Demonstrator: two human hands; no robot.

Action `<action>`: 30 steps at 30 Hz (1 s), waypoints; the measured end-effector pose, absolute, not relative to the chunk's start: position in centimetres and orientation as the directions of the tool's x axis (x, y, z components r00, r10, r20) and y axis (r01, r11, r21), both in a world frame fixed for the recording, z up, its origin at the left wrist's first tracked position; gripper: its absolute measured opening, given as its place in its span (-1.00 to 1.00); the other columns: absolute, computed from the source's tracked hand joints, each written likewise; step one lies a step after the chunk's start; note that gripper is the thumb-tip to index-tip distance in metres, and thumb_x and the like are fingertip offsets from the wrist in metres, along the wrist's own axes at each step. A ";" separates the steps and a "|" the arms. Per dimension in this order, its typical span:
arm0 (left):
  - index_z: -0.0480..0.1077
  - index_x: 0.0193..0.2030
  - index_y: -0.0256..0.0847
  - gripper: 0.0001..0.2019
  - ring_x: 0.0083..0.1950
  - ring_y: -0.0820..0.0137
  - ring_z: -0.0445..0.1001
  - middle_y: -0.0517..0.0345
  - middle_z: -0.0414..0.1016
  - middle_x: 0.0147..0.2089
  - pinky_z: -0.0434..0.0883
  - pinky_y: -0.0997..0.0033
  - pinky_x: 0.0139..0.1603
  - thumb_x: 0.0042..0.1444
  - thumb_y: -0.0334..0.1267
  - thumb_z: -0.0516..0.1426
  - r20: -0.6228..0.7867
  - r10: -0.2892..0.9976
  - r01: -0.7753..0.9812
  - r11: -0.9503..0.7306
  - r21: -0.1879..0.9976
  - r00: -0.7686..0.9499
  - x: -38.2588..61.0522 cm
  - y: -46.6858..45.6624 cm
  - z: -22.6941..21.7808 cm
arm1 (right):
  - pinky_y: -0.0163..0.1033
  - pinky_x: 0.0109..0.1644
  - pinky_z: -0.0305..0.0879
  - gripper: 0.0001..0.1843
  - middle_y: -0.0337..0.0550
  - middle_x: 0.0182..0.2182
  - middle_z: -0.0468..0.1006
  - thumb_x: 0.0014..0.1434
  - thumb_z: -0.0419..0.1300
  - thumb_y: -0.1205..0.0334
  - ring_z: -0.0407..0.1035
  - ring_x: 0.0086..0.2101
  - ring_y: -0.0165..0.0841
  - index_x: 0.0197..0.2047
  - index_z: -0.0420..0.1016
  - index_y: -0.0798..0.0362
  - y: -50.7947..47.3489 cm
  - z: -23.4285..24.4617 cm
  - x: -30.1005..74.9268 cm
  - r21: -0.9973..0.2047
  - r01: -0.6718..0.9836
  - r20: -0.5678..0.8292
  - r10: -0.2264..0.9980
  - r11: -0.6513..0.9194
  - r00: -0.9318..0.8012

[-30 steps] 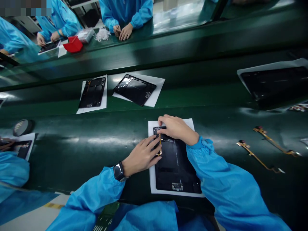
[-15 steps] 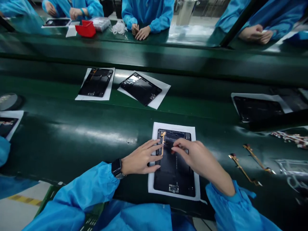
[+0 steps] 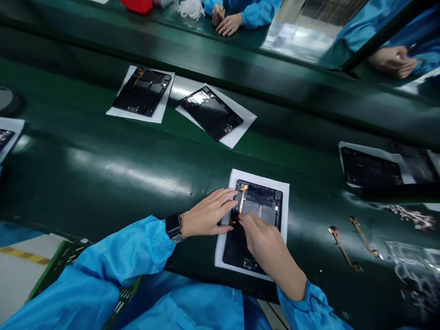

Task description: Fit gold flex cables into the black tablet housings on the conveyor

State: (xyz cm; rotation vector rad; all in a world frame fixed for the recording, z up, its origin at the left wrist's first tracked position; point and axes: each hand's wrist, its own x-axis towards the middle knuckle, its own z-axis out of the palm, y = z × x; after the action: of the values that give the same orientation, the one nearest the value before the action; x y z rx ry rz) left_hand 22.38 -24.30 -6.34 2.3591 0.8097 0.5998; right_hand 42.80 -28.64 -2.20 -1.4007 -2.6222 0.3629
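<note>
An open black tablet housing (image 3: 235,250) lies on a white sheet (image 3: 286,201) in front of me. A thin orange flex cable (image 3: 243,200) runs down the housing's upper left part. My left hand (image 3: 206,214) rests across the left edge with its fingers stretched out, fingertips beside the cable. Over the middle of the housing, my right hand (image 3: 261,236) is closed in a pinch at the cable's lower end. The fingertips and that end partly hide each other.
Two loose flex cables (image 3: 343,250) lie to the right, near clear plastic pieces (image 3: 412,261) and a small heap of parts (image 3: 410,216). More tablet housings (image 3: 146,91) lie on sheets farther back and at right. Co-workers' hands (image 3: 228,23) rest across the bench.
My right hand has moved down and left, from above the housing's middle to the cable's lower end. My left hand stays at the left edge. The camera view has tilted down.
</note>
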 end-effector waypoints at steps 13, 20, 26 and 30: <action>0.13 0.24 -0.33 -0.37 0.44 0.02 0.01 -0.29 0.09 0.38 0.10 -0.02 0.43 0.13 -0.14 0.26 0.227 0.676 0.432 -0.656 0.619 0.701 22.5 -24.5 -6.5 | -0.18 -0.02 0.48 -0.75 -0.04 -0.12 0.56 0.30 0.10 0.45 0.50 -0.11 -0.27 0.02 0.39 0.07 -30.1 -3.3 43.3 -0.499 0.731 0.188 0.881 0.466 -0.433; 0.12 0.24 -0.28 -0.38 0.45 0.03 0.02 -0.26 0.08 0.39 0.11 -0.04 0.42 0.13 -0.15 0.26 0.221 0.682 0.429 -0.644 0.633 0.698 22.5 -24.4 -6.4 | -0.14 -0.13 0.50 -0.73 0.03 -0.17 0.55 0.30 0.04 0.50 0.50 -0.19 -0.22 0.03 0.37 0.14 -30.3 -3.3 42.5 -0.360 0.778 0.159 0.856 0.515 -0.493; 0.13 0.22 -0.32 -0.40 0.45 0.06 -0.01 -0.28 0.09 0.38 0.07 0.02 0.45 0.14 -0.14 0.25 0.219 0.669 0.426 -0.656 0.623 0.710 22.5 -24.4 -6.5 | -0.16 -0.24 0.46 -0.72 0.10 -0.18 0.54 0.28 -0.09 0.55 0.47 -0.27 -0.21 -0.09 0.38 0.16 -29.3 -2.1 41.2 -0.182 0.785 0.043 0.803 0.592 -0.595; 0.11 0.24 -0.29 -0.37 0.45 0.05 0.00 -0.27 0.08 0.39 0.09 -0.03 0.43 0.13 -0.15 0.27 0.228 0.673 0.422 -0.654 0.629 0.704 22.5 -24.4 -6.6 | -0.19 -0.27 0.45 -0.68 0.05 -0.17 0.55 0.26 -0.11 0.57 0.48 -0.28 -0.24 -0.07 0.37 0.13 -28.5 -1.5 41.8 -0.235 0.762 -0.006 0.783 0.603 -0.622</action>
State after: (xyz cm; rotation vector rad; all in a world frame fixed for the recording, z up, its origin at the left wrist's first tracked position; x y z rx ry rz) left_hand 22.47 -24.37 -6.64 2.3645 0.8345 0.6096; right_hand 41.85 -28.48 -1.51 -1.3170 -2.7252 0.3284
